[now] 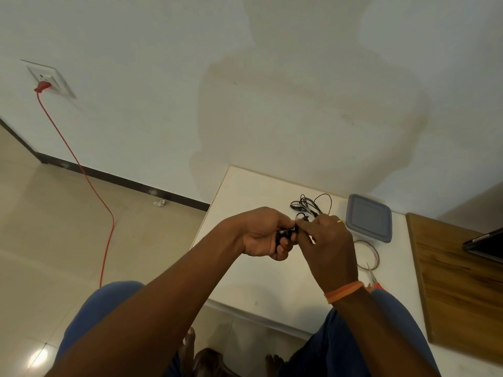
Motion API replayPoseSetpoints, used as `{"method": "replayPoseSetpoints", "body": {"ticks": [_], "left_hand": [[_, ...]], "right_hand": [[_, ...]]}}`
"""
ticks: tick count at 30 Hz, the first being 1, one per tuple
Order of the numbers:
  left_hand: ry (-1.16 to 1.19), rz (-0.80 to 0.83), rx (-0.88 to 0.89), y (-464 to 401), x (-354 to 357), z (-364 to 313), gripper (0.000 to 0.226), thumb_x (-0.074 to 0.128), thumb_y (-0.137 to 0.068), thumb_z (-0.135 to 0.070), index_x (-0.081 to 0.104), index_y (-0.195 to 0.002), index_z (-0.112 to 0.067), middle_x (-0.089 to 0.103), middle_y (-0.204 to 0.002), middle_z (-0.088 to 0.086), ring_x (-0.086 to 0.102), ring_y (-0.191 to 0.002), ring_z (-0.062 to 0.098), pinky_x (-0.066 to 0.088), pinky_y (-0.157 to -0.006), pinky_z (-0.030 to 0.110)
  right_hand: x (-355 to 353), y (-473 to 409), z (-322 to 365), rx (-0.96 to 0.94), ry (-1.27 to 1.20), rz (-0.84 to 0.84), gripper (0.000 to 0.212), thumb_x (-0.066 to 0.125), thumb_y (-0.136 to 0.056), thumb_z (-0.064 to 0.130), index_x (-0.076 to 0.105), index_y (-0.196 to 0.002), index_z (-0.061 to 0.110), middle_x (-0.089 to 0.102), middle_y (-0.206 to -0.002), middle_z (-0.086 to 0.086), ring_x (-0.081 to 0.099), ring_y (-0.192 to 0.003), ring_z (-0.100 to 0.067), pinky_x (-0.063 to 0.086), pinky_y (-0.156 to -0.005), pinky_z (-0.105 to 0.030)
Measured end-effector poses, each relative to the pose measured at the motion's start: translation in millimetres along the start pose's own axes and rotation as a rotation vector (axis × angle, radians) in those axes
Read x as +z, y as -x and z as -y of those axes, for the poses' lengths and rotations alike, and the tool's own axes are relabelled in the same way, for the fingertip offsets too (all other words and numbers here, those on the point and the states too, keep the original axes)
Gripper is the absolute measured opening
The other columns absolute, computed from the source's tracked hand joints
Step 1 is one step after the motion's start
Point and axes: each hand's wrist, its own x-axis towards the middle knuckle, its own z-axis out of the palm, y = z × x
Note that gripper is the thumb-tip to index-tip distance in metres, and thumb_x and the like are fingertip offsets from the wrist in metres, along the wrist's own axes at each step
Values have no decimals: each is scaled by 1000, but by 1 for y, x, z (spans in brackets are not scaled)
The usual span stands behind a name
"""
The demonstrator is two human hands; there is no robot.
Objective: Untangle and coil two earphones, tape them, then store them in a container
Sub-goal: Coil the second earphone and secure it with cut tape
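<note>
Above the white table (245, 278), my left hand (262, 235) is closed around a small black coiled earphone (284, 234). My right hand (330, 248) meets it from the right, fingertips pinching at the same bundle. A second black earphone (313, 205) lies in a loose tangle on the table just behind my hands. The grey lidded container (368, 217) stands to the right of that tangle. A roll of clear tape (371, 254) lies in front of the container, partly hidden by my right hand.
Scissors (371, 276) with orange handles lie by my right wrist. A wooden board (462, 281) with a dark device (485, 244) on it covers the right side. A red cable (89, 180) runs from a wall socket (47, 78) down across the floor at left.
</note>
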Motion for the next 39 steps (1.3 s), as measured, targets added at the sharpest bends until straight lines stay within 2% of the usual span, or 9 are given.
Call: {"method": "replayPoseSetpoints", "body": {"ticks": [6,9,13,16,19,25,30,39], "left_hand": [[-52,-3,33,1,-1,2,26,29,-95,-12,48,-78,-10,47,-68,4,36,-53,11,31,-50,22],[-97,2,60,1,2,4,21,31,-88,-15,47,-75,-12,46,-67,4,34,-54,13,30,-52,24],[-156,-9,119,0,2,7,28,44,-97,-26,49,-73,-14,47,-66,2,34,-56,12,28,-53,23],[-127,-6,185,-1,2,9,31,49,-102,-30,52,-76,-12,49,-68,3,36,-55,12,30,-51,22],[-65,-18,228,-3,4,10,33,45,-104,-30,54,-78,-11,50,-69,4,38,-53,11,32,-50,22],[114,-14,282,-4,9,5,31,39,-97,-22,55,-73,-13,50,-65,3,36,-53,13,31,-51,25],[146,-39,350,-5,12,5,30,37,-97,-18,55,-74,-11,49,-64,4,36,-51,13,30,-50,25],[112,-88,424,-2,19,6,36,37,-106,-25,55,-78,-11,49,-64,3,35,-51,12,31,-49,24]], "right_hand": [[-2,-1,-2,-149,117,23,18,86,-65,0,74,-78,1,59,-61,-12,59,-57,-29,49,-52,-29],[-1,-2,-2,-186,168,67,20,87,-62,0,70,-71,3,58,-61,-11,60,-61,-32,49,-49,-30],[-3,-4,-7,-288,170,84,20,86,-62,0,68,-67,6,59,-65,-9,58,-61,-28,46,-48,-27],[-4,-6,-13,-307,159,75,16,83,-68,-1,69,-71,5,61,-69,-11,59,-64,-29,49,-51,-30],[-5,-6,-13,-309,201,54,14,82,-70,0,71,-77,4,62,-72,-12,60,-66,-29,52,-57,-33],[-7,-4,-11,-318,281,-103,30,80,-74,7,73,-102,0,70,-84,-16,67,-76,-33,56,-70,-37],[-8,-6,-15,-323,215,-149,19,75,-81,9,73,-99,1,71,-89,-15,68,-82,-32,55,-77,-38],[-10,-8,-25,-336,141,-164,27,79,-77,2,72,-103,1,70,-94,-16,67,-84,-31,55,-77,-36]]}}
